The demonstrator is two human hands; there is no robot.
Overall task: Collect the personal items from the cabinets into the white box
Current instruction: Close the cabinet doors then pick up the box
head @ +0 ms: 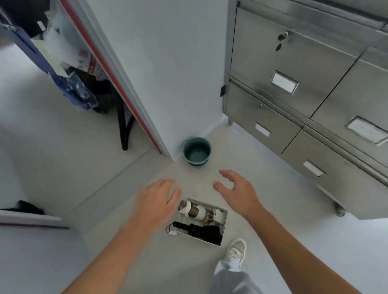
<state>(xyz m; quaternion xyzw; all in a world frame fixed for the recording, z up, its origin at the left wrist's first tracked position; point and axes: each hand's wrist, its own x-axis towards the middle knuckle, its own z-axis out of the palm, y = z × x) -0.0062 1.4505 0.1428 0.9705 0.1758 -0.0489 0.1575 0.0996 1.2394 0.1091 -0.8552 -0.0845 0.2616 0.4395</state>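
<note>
The white box [224,213] sits on the pale floor below me. Inside it lie a bottle with white caps [194,210], a folded black umbrella [201,232] with its wrist strap hanging over the left rim, and a small white item with a cord. My left hand [156,202] hovers above the box's left end, fingers straight and empty. Over the box's right side, my right hand [236,189] spreads with loosely curved fingers, holding nothing. Steel cabinets [299,89] with closed doors and drawers stand at the right.
A teal bucket [197,150] stands at the foot of a white wall corner. At upper left a doorway shows bags and a dark stand [124,126]. My right foot in a white shoe [236,251] is beside the box. A panel edge [21,218] juts in at left.
</note>
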